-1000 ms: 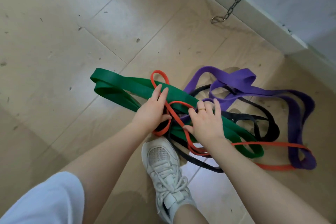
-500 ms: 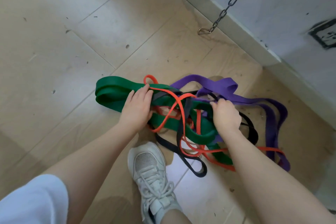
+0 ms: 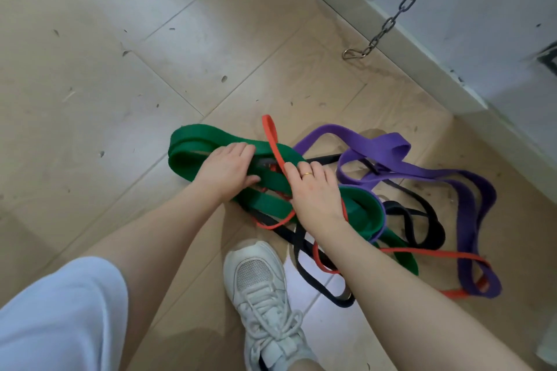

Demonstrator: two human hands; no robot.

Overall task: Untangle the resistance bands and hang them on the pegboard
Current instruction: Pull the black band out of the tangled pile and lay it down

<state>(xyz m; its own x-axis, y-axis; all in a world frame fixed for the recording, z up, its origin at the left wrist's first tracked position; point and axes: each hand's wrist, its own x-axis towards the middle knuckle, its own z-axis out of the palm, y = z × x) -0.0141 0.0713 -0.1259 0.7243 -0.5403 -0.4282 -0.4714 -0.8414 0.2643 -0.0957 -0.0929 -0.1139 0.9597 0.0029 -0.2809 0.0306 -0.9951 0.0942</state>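
Left hand (image 3: 226,170) grips the wide flat green rubber resistance band (image 3: 193,144), fingers curled over its upper strap, thumb pointing toward 3 o'clock under it. Right hand (image 3: 313,193), gold ring (image 3: 307,174) on one finger, lies on the tangle just at 3 o'clock of the left hand; its fingers sit against the thin orange-red rubber band (image 3: 272,141) where that crosses the green one. Cannot tell if the right hand pinches the orange-red strand or only presses on it.

All bands are on the floor in one knotted pile. Green band's folded loop end sticks out at 9 o'clock of the left hand; its other end runs under the right wrist toward 4 o'clock. Orange-red band's small loop rises at 12 o'clock between the hands, and more of it trails toward 4 o'clock. Broad purple rubber band (image 3: 376,144) loops out at 2 to 4 o'clock of the right hand, reaching the far right of the pile. Narrow black rubber band (image 3: 422,220) threads through the middle, partly beneath the green and purple, with a loop at 6 o'clock of the right hand.

White mesh lace-up sneaker (image 3: 262,286) stands at 6 o'clock of the hands, touching the black loop's edge. White trouser leg (image 3: 60,319) at 7 o'clock. Dark metal chain with a snap hook (image 3: 391,21) hangs at 1 o'clock, well apart from the pile, before the pale skirting board (image 3: 376,39). Beige tiled floor (image 3: 105,84) under everything.
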